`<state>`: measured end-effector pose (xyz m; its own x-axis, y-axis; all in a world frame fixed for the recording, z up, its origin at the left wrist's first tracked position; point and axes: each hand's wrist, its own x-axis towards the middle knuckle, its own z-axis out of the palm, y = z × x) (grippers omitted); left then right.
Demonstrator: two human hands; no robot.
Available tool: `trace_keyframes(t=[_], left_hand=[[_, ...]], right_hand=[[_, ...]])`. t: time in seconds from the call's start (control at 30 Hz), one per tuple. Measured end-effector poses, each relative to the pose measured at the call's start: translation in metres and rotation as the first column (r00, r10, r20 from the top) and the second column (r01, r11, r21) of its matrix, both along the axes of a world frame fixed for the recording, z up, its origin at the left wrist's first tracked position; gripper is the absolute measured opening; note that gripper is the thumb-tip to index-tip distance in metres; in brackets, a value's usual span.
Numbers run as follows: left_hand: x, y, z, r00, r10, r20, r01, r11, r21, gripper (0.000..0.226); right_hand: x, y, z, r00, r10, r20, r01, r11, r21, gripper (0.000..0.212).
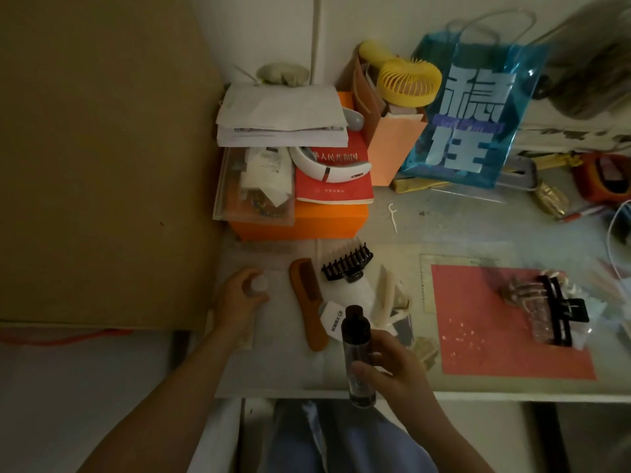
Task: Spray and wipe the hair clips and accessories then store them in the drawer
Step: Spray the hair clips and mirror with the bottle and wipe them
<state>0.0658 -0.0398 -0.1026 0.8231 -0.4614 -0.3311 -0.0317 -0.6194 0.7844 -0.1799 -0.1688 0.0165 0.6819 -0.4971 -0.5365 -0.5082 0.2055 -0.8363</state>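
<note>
My right hand (pixel 392 367) grips a dark spray bottle (pixel 357 349) upright above the desk's front edge. My left hand (pixel 239 298) rests on the desk at the left with its fingers around a small clear cap (pixel 260 284). Between the hands lie a brown comb (pixel 307 302), a black claw clip (pixel 346 261), a white bottle (pixel 351 295) on its side and a cream clip (pixel 384 302). On the red mat (pixel 505 336) at the right lie a clear clip (pixel 526 288) and a black claw clip (pixel 563 308).
An orange box (pixel 327 221) stacked with a red book (pixel 333 186), papers (pixel 280 114) and a white neck device (pixel 327 169) stands behind the combs. A blue bag (pixel 474 114), yellow fan (pixel 406 80) and paper bag (pixel 389 145) crowd the back. Brown panel (pixel 102 158) at left.
</note>
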Motion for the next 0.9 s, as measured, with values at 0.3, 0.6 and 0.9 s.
trace_keyframes(t=[0.3, 0.6, 0.9], left_hand=[[-0.009, -0.004, 0.004, 0.988, -0.129, 0.088, 0.108, 0.971, 0.213, 0.062], [-0.034, -0.023, 0.058, 0.985, -0.138, 0.1, 0.133, 0.99, 0.048, 0.057], [-0.093, -0.086, 0.102, 0.737, -0.526, 0.425, 0.503, 0.846, 0.175, 0.047]], right_hand=[[0.006, 0.002, 0.001, 0.999, 0.001, 0.033, 0.0, 1.0, -0.011, 0.03], [-0.004, -0.009, 0.019, 0.98, -0.141, 0.14, 0.149, 0.988, -0.044, 0.022], [-0.077, -0.049, 0.038, 0.913, -0.354, 0.203, 0.398, 0.882, -0.251, 0.042]])
